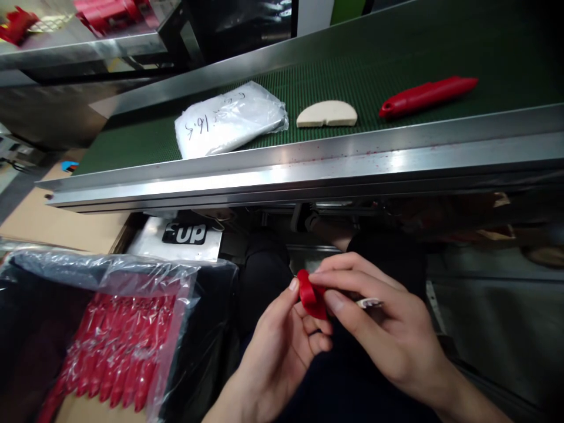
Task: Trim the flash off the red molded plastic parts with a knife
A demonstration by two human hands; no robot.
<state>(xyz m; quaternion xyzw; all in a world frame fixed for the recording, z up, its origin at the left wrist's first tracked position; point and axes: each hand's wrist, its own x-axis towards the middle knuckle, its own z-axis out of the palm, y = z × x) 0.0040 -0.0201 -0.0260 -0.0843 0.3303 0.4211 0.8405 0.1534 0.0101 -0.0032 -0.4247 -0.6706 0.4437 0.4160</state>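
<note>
The steel rail (282,170) overhangs the hands — open green belt (396,64) lies between bag (229,120) and red handle (427,96).

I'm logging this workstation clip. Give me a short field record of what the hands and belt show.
left hand: pinches small red part
right hand: grips same part, holds a small whitish item
belt: white bag, beige half-disc, red handle
lower left: bagged red handles

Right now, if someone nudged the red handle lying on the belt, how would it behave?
The red handle looks like stiff moulded plastic, so it probably slides without bending. Its rounded, tapered body may roll across the ribbed green belt. It seems hollow, so likely light.
</note>
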